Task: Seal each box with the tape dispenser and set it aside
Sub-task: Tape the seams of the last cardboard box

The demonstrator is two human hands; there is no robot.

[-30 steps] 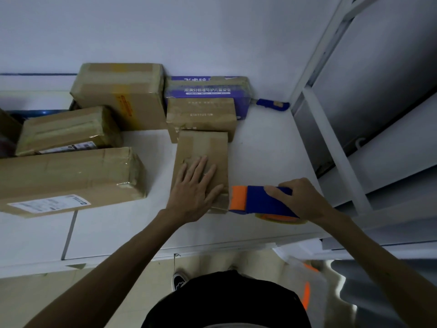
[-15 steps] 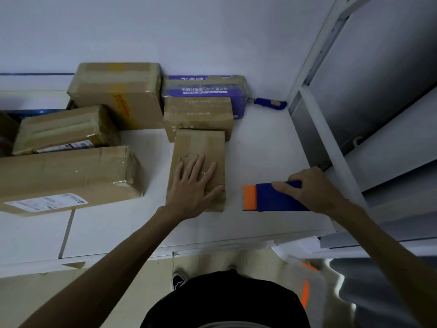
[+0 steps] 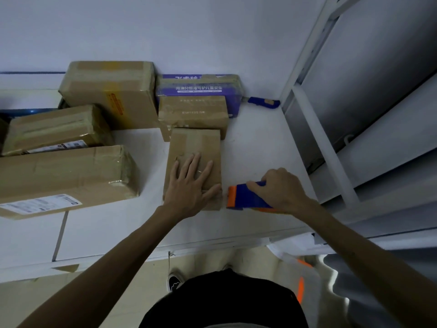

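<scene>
Two hands busy: left hand [image 3: 189, 185] lies flat, fingers straight, steadying small brown cardboard box [image 3: 194, 143] mid white table [image 3: 255, 143], right hand [image 3: 281, 192] fingers gripping blue-and-orange tape dispenser [image 3: 241, 197] at box's 3 o'clock, probably to tape it.

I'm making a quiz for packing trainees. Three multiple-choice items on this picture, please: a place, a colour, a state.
1. Where is the tape dispenser? A on top of the small box; B just right of its near end; C behind it.
2. What colour is the dispenser's front end? A green; B white; C orange.
3. What is the left hand doing? A lying flat on the small box; B gripping the dispenser; C curled in a fist.
Key: 1 B, the right hand holds it beside the box; 2 C, orange fronts the blue body; 3 A, its fingers are spread on the box's top.
</scene>
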